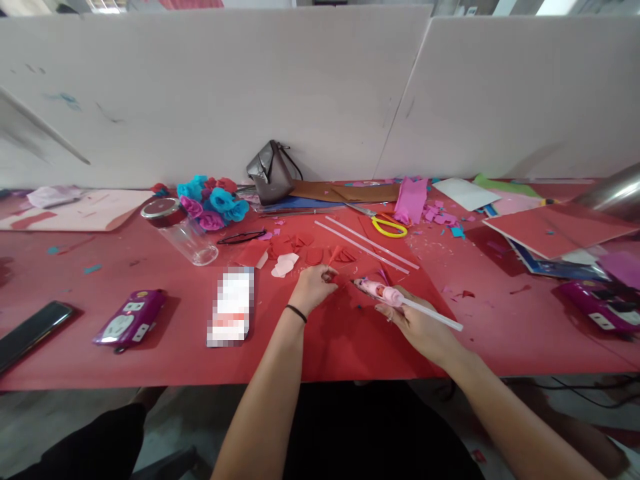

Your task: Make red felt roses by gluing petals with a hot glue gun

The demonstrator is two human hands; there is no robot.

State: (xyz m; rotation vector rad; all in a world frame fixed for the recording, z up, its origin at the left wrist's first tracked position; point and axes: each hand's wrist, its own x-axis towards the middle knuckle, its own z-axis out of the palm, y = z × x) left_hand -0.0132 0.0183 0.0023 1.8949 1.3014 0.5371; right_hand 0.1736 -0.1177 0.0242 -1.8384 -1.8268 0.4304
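Observation:
My right hand (413, 325) is wrapped round a pink hot glue gun (374, 288). A long translucent glue stick (436, 313) sticks out of its back end, and its nozzle points left toward my other hand. With its fingertips pinched together, my left hand (311, 291) appears to hold a small red paper piece (343, 279), mostly hidden by the fingers. Under both hands lies a red sheet (335, 350). Just beyond them are several cut red paper petals (314, 256) and pale pink petals (285, 265).
Yellow-handled scissors (389, 228) and two glue sticks (363, 247) lie further back. At left are a clear jar (183, 237), paper flowers (213, 200), a purple power strip (131, 319) and a phone (35, 335). Coloured sheets (560, 230) are stacked at right. A white partition (210, 93) stands behind.

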